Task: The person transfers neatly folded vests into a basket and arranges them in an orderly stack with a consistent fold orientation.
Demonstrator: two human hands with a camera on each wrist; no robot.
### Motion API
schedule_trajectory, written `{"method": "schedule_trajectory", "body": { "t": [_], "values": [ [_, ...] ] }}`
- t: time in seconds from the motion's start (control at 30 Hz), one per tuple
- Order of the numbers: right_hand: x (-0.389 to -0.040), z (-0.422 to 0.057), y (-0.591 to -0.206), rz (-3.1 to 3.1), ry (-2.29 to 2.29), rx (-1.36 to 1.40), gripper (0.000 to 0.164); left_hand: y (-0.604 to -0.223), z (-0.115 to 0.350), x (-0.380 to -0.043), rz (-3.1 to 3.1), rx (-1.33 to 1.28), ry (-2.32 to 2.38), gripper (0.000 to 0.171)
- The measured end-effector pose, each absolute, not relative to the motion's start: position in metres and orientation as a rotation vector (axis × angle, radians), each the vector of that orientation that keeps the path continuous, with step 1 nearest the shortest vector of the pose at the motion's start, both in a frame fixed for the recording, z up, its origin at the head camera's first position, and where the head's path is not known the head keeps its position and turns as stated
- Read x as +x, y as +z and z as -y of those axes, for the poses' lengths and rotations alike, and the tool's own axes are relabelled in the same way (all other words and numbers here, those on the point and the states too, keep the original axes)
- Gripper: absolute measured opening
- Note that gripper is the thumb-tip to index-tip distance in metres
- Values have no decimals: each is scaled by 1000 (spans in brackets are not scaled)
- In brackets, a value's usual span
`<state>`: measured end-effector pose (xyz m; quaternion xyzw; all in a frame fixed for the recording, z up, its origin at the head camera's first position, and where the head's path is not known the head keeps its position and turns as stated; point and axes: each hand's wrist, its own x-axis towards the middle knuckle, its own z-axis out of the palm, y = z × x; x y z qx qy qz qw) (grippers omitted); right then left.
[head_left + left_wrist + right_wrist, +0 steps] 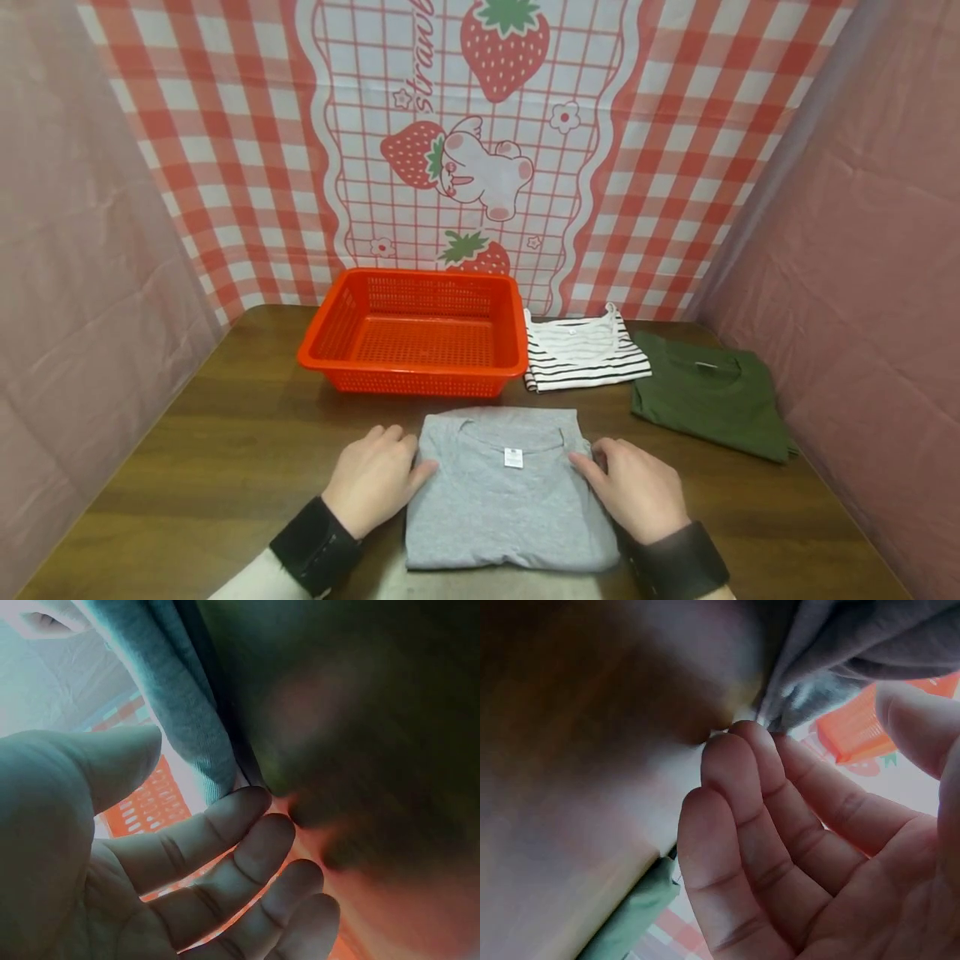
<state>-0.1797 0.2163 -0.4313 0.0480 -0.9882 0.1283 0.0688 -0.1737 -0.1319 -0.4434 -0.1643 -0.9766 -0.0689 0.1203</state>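
A grey T-shirt point(510, 508), folded into a rough square with its neckline and white label upward, lies on the wooden table in front of me. At its left edge is my left hand point(375, 479), thumb over the side of the shirt. In the left wrist view, the fingers point(259, 847) reach down to the tabletop beside the grey fold point(180, 705), thumb apart from them. My right hand point(641, 487) lies along the opposite edge. Its fingertips point(731, 761) meet the table beside the cloth in the right wrist view, with the thumb held away from them.
Behind the T-shirt stands an empty orange-red plastic basket point(412, 367). To its right lies a folded black-and-white striped top point(585, 371), then a folded dark green T-shirt point(712, 400). A checked strawberry-print cloth point(660, 208) hangs at the back, with pink cloth on both sides.
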Motion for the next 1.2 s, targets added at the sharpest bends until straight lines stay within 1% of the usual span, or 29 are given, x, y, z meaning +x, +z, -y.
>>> {"method": "schedule_trajectory", "body": {
  "t": [0.17, 0.43, 1.2],
  "values": [
    [-179, -216, -433, 3020, 396, 143, 37, -444, 131, -174, 2853, -493, -246, 39],
    [-176, -213, -433, 3039, 417, 175, 43, -444, 130, -175, 2805, -527, -302, 43],
    [-174, -209, -437, 3057, 438, 246, 48, -444, 122, -176, 2874, -607, -342, 36]
  ]
}}
